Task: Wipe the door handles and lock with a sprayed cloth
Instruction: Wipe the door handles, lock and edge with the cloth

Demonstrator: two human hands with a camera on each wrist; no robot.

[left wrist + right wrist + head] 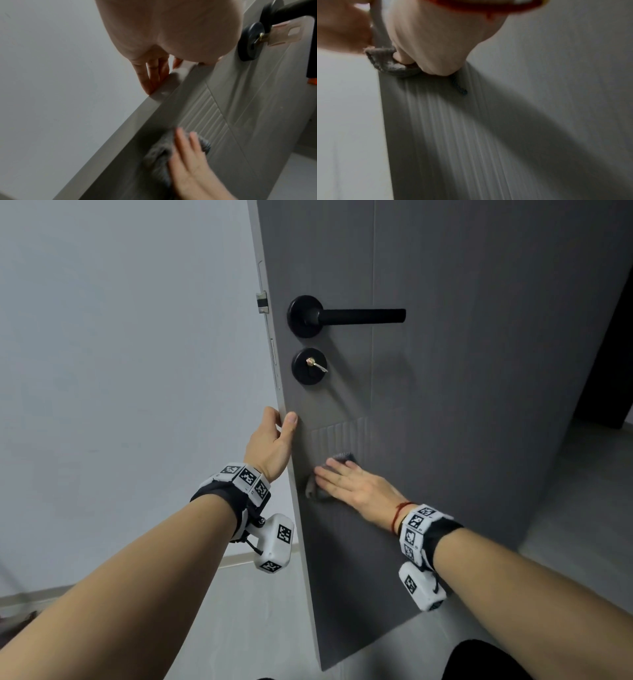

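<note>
The grey door [462,371] stands ajar, with a black lever handle [346,316] and, below it, a round black lock [301,376] holding a key [320,367]. My left hand [274,436] grips the door's edge below the lock, thumb on the near face and fingers [152,75] round the far side. Lower down, my right hand [342,479] lies flat with straight fingers. It presses a grey cloth [313,491] against the ribbed door panel, well under the handle and lock. The cloth [159,152] bunches out past the fingers [181,142]. In the right wrist view the cloth [385,60] peeks from under the palm.
A pale wall [120,371] lies left of the door edge, with the latch plate [262,302] on that edge. Light floor tiles [565,525] spread to the right and below. A dark opening [613,354] shows at the far right.
</note>
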